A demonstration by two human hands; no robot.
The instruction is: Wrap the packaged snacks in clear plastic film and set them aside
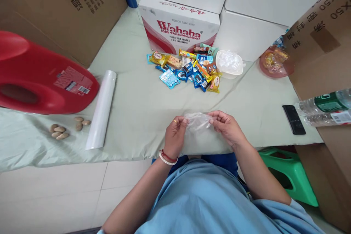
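- As I look down from afar through the head camera, the largest thing I see is a table under a pale green cloth.
- At its left and right stand brown cardboard boxes, and across the back, plain white boxes.
- At the back centre, a red-and-white carton reads "Wahaha".
- On the left is a big red jug; below the table's right end, a green stool.
- Just beside the jug lies a white roll.
- In front of the carton, I see a heap of bright snack packets.
- At far right, 2 plastic bottles lie on their sides.
- Near the table's front edge, my left hand, with 2 bracelets at its wrist, and my right hand each pinch 1 side of a crumpled clear plastic piece, stretched between them; I cannot tell whether it touches the cloth.
- Right of the packets sits a white tub.
- Near the bottles is a black phone.
- Smallest are brown, stone-like pieces in 2 clusters, left of the roll.
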